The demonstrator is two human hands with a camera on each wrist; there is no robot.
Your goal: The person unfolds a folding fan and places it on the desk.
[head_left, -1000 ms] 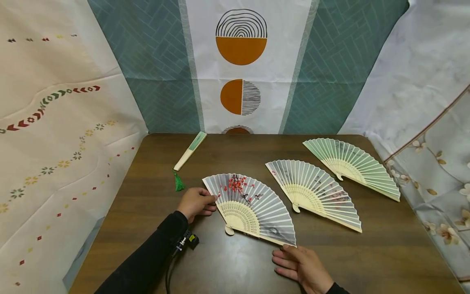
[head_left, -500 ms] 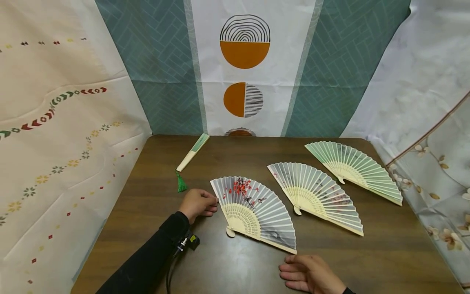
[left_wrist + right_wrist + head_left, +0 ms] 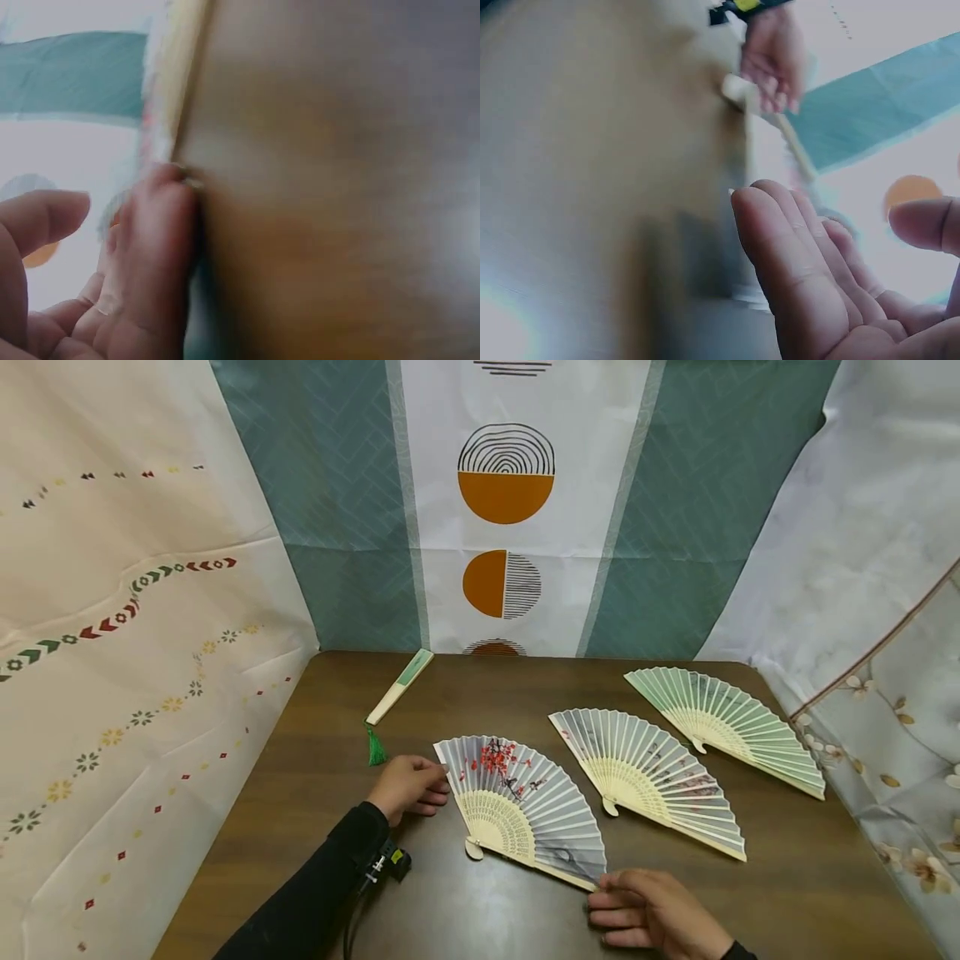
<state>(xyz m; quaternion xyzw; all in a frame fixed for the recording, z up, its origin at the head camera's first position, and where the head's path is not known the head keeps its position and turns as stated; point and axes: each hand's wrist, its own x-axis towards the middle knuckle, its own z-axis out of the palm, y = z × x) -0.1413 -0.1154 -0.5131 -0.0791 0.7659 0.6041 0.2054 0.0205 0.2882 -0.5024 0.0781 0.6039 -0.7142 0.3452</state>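
Overhead, the left hand (image 3: 406, 785) is resting on the table (image 3: 300, 793) with its fingertips touching the left edge of the open grey fan (image 3: 525, 806), while the right hand (image 3: 652, 914) is touching that fan's lower right corner, fingers loosely bent. Two more open fans (image 3: 652, 772) are lying to the right, and a closed fan (image 3: 400, 686) is lying far left. At the left wrist, blurred fingers (image 3: 154, 247) are pressing beside the fan's edge. At the right wrist, straight fingers (image 3: 795, 262) are showing, gripping nothing.
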